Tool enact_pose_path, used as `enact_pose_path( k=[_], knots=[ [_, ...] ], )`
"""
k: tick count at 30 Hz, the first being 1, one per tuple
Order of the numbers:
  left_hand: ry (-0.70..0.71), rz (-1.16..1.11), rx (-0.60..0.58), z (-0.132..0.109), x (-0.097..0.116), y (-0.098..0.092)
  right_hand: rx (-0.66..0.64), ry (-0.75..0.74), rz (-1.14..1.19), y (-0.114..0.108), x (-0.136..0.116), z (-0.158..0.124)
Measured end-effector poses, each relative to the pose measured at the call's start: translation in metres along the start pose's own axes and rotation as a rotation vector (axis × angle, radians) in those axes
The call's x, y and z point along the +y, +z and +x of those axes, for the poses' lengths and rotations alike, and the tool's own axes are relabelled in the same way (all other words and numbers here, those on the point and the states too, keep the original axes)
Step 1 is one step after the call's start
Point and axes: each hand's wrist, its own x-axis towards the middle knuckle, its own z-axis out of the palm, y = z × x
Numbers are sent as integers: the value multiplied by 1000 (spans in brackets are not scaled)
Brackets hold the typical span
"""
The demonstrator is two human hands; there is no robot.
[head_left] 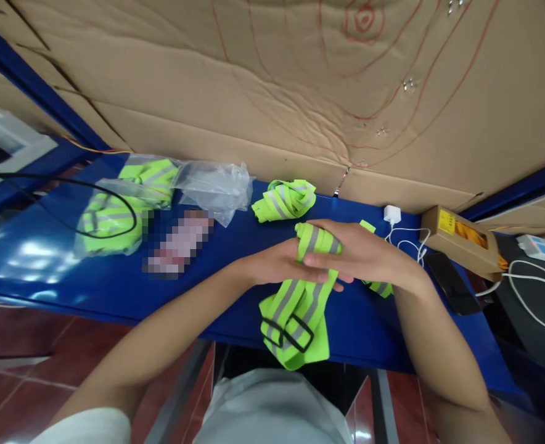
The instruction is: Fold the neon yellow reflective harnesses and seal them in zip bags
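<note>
A neon-yellow reflective strap [284, 296] with grey stripes is bunched between my two hands. Its lower end, with black buckles, hangs over the table's front edge. My left hand [284, 262] is closed around the strap from the left side. From the right, my right hand [356, 250] grips the folded upper part, its thumb lying across the front. Some fingers are hidden behind the fabric. A rolled reflective strap [285, 200] lies on the blue table just beyond my hands. Another yellow piece [381, 288] shows partly behind my right wrist.
Clear plastic bags with folded yellow straps [110, 219] lie at the left, beside an empty clear bag [219, 188] and a blurred-out item [180, 243]. At right are a white charger [391, 214], a phone [452, 283] and a cardboard box [460, 240]. A cardboard wall [208, 111] stands behind.
</note>
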Motion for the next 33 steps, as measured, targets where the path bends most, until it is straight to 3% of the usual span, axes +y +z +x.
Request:
enact_pose_path(
  k=[3,7,12,14,19,21,24,26,30,33],
  knots=[
    [11,-152,39,2,-4,2,-4,78,-12,4,-5,1],
    [-29,-440,61,7,-17,5,169,50,21,9,1,8],
    [-139,-419,78,6,-21,4,388,172,152,1,6,8],
    [-149,-315,104,3,-16,3,363,244,327,-3,6,6],
    [-64,41,96,-4,1,0,134,337,732,-2,8,8],
    [-40,46,121,-5,3,0,162,301,671,2,11,11],
    [-52,29,137,-4,1,0,274,120,419,3,14,13],
    [-59,12,127,-3,-1,0,276,23,255,2,13,10],
    [-61,2,117,-2,0,0,62,-44,8,3,2,3],
    [-63,11,121,-1,0,0,-44,72,45,13,-3,4]
  ],
)
